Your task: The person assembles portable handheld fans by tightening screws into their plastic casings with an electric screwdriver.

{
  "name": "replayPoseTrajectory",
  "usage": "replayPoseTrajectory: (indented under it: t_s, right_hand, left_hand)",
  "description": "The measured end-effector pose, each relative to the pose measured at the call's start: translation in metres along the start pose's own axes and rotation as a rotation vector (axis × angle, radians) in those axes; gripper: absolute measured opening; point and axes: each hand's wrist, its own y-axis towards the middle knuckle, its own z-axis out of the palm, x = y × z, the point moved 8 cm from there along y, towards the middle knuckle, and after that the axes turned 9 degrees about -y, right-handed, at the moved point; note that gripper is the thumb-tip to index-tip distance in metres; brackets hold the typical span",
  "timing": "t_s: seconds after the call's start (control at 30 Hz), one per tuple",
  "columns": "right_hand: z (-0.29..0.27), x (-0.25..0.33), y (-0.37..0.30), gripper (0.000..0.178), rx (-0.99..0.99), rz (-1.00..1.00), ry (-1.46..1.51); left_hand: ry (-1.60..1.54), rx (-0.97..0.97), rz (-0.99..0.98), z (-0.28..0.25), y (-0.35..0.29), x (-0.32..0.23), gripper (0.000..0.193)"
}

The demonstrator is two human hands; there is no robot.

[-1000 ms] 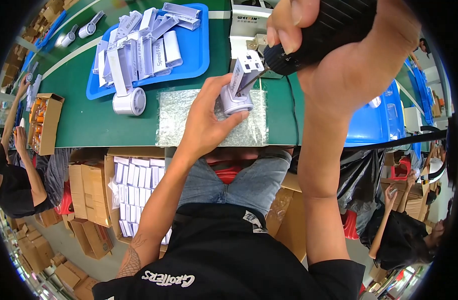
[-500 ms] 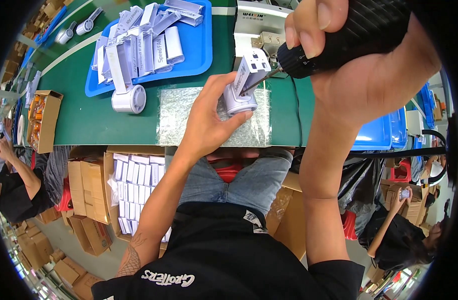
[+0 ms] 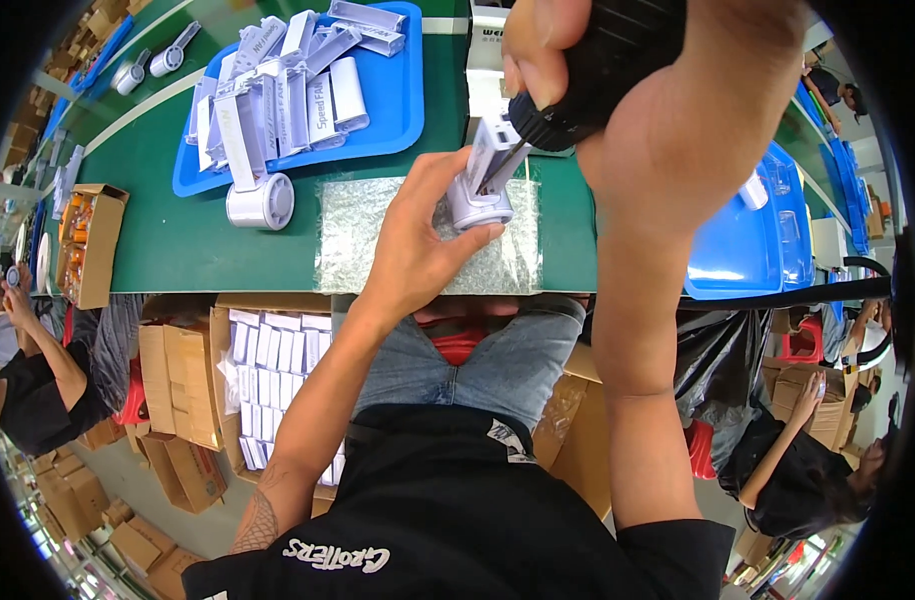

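Note:
My left hand [image 3: 425,235] is closed round the base of a white handheld fan body [image 3: 478,205], holding it upright on a sheet of bubble wrap [image 3: 353,240]. The fan's handle is an open channel facing right. Above it, my right hand [image 3: 668,150] grips a black electric screwdriver [image 3: 618,75]. The driver's thin bit slants down into the open handle; its tip is hard to make out inside. To the left, another white fan [image 3: 261,200] lies with its handle against a blue tray [image 3: 403,120] of white handle covers [image 3: 323,105].
A cardboard box of orange parts [image 3: 86,240] stands at the table's left. Behind the fan is a white machine [image 3: 486,60]. Another blue tray [image 3: 723,265] lies at right. Below the edge, a carton holds rows of white pieces [image 3: 278,350]. Co-workers [image 3: 43,375] sit on both sides.
My right hand and the screwdriver have moved left, and the driver stands steeper and closer over the fan. The left hand has hardly moved and keeps its hold on the fan.

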Motion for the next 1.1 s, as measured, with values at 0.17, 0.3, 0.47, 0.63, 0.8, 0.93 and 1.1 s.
replayPoseTrajectory:
  t_s: [0.17, 0.3, 0.47, 0.63, 0.8, 0.93, 1.1]
  right_hand:
    - [0.009, 0.011, 0.006, 0.061, -0.001, -0.044, 0.009]
    - [0.000, 0.026, 0.020, 0.056, -0.008, 0.124, 0.141]
    - [-0.044, 0.045, 0.049, 0.042, -0.091, -0.144, -0.129]
    - [-0.027, -0.007, 0.069, 0.035, 0.006, 0.181, 0.721]
    - [-0.029, -0.009, 0.074, 0.030, 0.023, 0.011, 0.335]
    - [-0.024, -0.014, 0.068, 0.028, 0.047, 0.075, 0.320]
    - [-0.027, -0.008, 0.067, 0.028, 0.008, -0.067, -0.095]
  left_hand:
    - [0.030, -0.012, 0.006, -0.002, -0.003, 0.003, 0.066]
    - [0.055, -0.038, -0.008, -0.001, -0.004, 0.003, 0.068]
    - [-0.103, -0.022, -0.051, 0.009, -0.002, 0.000, 0.066]
    - [-0.092, -0.044, -0.052, 0.000, -0.004, 0.004, 0.065]
    - [-0.089, -0.036, -0.040, 0.002, -0.002, 0.005, 0.065]
    - [-0.066, -0.036, -0.040, 0.000, -0.003, 0.007, 0.066]
    - [-0.075, -0.036, -0.048, 0.001, -0.003, 0.003, 0.066]
